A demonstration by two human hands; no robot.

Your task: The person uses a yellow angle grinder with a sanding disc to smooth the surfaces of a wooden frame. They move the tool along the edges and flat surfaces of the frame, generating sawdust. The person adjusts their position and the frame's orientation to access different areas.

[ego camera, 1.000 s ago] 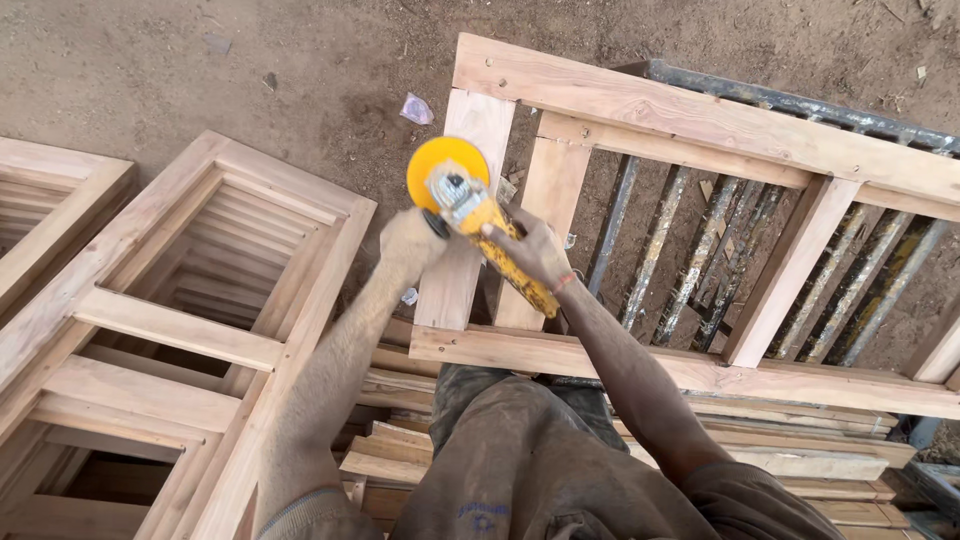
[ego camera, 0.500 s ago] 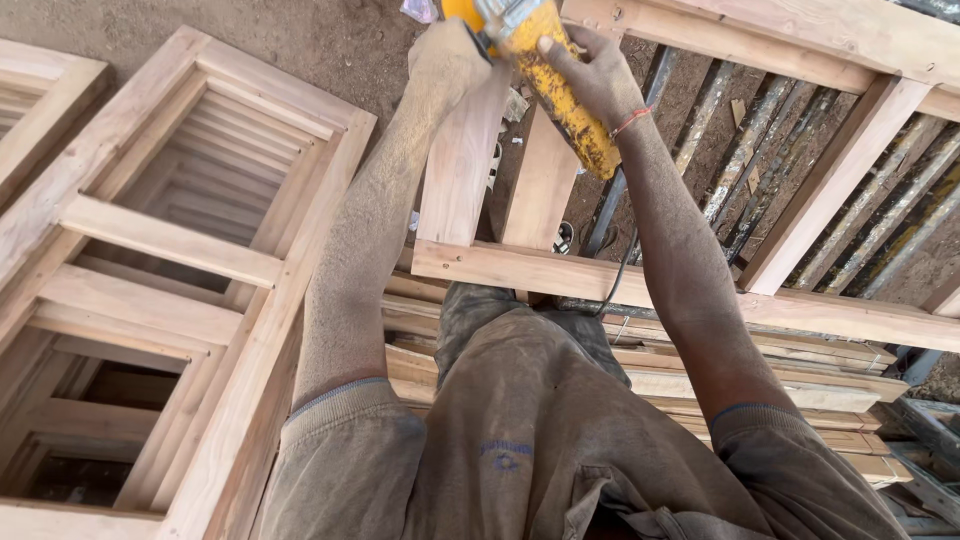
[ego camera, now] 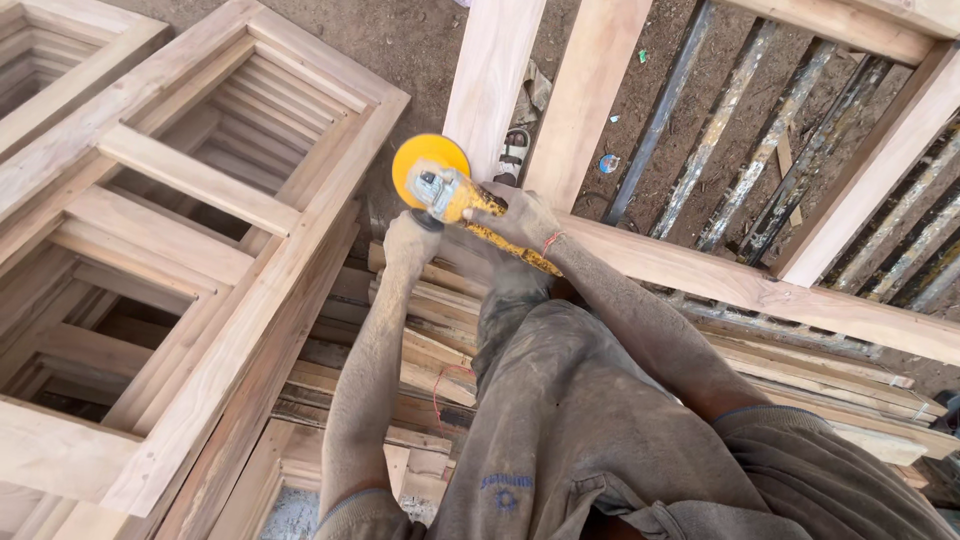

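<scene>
frame (ego camera: 740, 285) lies flat under the tool | grinder (ego camera: 450, 195) over its near rail | right hand (ego camera: 520, 218) wrapped tight on the body | left hand (ego camera: 410, 240) clenched on the side handle | best: disc flat, light even pressure

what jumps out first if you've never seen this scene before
The yellow angle grinder at upper centre draws the eye, its round yellow disc guard bright against the dusty wood. The left hand holds its side and the right hand wraps its body, both arms coated in sawdust. Pale wooden frames fill the left, and another wooden frame spans the right over bare dirt ground.
</scene>
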